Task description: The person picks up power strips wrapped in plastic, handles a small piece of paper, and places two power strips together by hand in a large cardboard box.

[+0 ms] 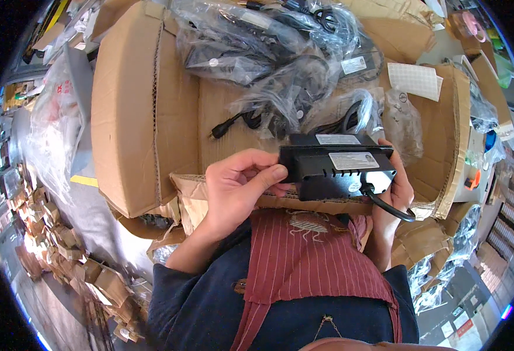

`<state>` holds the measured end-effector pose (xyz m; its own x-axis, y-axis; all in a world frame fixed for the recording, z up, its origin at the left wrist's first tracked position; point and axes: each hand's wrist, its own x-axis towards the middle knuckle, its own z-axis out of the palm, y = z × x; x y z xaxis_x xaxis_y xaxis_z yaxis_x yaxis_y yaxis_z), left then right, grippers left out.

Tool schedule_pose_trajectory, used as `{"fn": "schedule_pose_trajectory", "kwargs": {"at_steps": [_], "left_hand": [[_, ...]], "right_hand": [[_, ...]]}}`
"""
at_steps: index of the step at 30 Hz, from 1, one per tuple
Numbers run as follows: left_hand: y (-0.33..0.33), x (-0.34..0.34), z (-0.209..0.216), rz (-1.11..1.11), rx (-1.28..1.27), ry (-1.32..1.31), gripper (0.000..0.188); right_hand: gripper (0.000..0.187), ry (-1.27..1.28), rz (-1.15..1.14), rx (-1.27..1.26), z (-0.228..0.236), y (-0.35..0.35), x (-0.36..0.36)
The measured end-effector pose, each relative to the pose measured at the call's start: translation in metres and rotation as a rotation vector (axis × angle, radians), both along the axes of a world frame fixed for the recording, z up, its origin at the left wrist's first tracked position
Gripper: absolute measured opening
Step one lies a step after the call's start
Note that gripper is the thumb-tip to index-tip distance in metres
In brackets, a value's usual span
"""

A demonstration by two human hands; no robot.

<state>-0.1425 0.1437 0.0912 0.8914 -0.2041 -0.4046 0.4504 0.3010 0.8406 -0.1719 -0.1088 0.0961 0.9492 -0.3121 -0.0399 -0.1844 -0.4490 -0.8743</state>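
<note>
In front of my chest I hold a black electrical box [330, 169] with white labels, vent slots and a black cord coming out of its near right corner. My left hand [239, 184] grips its left end between thumb and curled fingers. Around the right end, my right hand [398, 184] is closed, partly hidden behind the box and the cord [392, 212]. Just beyond it is an open cardboard box [213, 126] holding black devices and cords in clear plastic bags [257, 52]. A loose black plug [221, 128] lies there.
A white sheet of round stickers [414, 79] lies by the carton's right side. At the left is a clear plastic bag [58, 123]. Several small cardboard boxes [58, 228] are piled at lower left. Crumpled plastic [464, 248] fills another carton [423, 243] at lower right.
</note>
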Motion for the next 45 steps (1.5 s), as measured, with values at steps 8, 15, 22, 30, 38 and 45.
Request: {"fn": "schedule_pose_trajectory", "kwargs": {"at_steps": [8, 15, 22, 30, 38, 45], "left_hand": [[-0.004, 0.002, 0.002, 0.055, 0.019, -0.007, 0.012], [-0.007, -0.006, -0.008, 0.029, 0.295, -0.137, 0.011], [-0.021, 0.003, -0.005, 0.002, 0.701, -0.48, 0.009], [-0.022, -0.002, -0.008, 0.045, 0.879, -0.329, 0.01], [-0.021, -0.004, -0.015, 0.044, 0.819, -0.203, 0.024], [-0.016, -0.005, -0.017, 0.069, 0.795, -0.224, 0.031]], "right_hand": [[0.04, 0.058, -0.022, 0.016, -0.002, -0.001, -0.002], [0.039, -0.041, 0.002, -0.096, -0.007, 0.003, -0.002], [0.032, -0.061, -0.061, -0.32, -0.016, 0.009, -0.006], [0.061, -0.142, 0.107, -0.392, -0.006, 0.005, 0.0], [0.066, -0.16, 0.095, -0.26, -0.006, -0.008, -0.007], [0.039, -0.225, 0.008, -0.087, -0.008, -0.009, -0.007]]}}
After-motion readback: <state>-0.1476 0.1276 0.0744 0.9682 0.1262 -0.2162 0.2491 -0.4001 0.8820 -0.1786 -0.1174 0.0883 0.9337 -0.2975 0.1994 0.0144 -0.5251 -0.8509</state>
